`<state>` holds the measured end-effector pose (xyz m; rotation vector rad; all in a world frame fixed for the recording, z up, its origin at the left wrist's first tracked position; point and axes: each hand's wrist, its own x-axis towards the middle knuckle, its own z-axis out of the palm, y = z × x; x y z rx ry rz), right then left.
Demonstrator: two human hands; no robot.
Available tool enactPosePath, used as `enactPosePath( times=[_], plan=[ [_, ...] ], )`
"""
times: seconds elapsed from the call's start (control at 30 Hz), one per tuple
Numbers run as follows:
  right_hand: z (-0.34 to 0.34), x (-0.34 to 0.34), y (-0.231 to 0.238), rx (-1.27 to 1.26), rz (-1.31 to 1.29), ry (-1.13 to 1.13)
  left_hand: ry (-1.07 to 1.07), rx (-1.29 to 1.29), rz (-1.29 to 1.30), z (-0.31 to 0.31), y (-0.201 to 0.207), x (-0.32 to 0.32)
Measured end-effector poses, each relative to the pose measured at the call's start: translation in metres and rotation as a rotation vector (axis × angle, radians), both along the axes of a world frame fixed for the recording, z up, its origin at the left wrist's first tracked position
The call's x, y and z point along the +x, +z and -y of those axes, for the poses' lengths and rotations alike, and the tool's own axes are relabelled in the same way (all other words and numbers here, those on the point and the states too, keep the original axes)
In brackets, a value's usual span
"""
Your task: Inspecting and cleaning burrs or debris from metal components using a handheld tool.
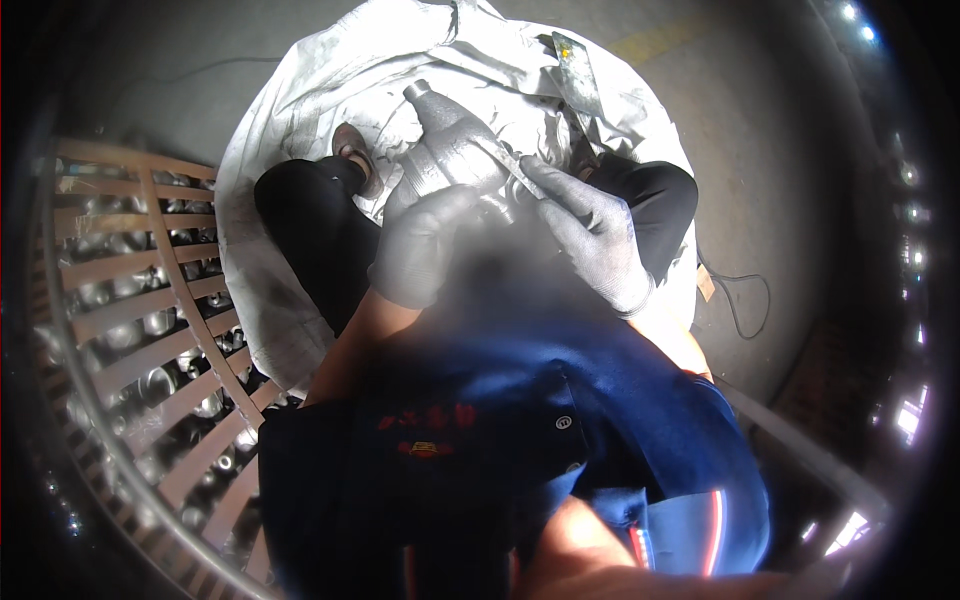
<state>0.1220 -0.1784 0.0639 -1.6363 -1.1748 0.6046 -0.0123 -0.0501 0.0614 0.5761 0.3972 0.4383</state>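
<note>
A silver-grey metal casting, bottle-shaped with a narrow neck at its far end, lies tilted above my lap between my knees. My gloved left hand is closed around its near left side, with the fingertips partly blurred. In my gloved right hand is a slim, flat file, gripped between thumb and fingers. The file lies along the casting's right side and seems to touch it. A blurred dark patch hides the near end of the casting.
A large white cloth sheet spreads under my legs. On its far right part lies a flat grey plate with a yellow mark. A slatted brown metal crate full of metal castings stands at the left. A black cable loops on the right floor.
</note>
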Motion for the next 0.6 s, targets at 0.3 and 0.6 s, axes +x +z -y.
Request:
enactPosePath(
  times=[0.3, 0.6],
  plan=[
    [0.002, 0.002, 0.006, -0.101, -0.350, -0.078, 0.174, 0.171, -0.057, 0.006, -0.013, 0.009],
    [0.002, 0.007, -0.005, -0.136, -0.443, -0.128, 0.091, 0.222, -0.103, 0.007, -0.015, 0.008]
  ],
)
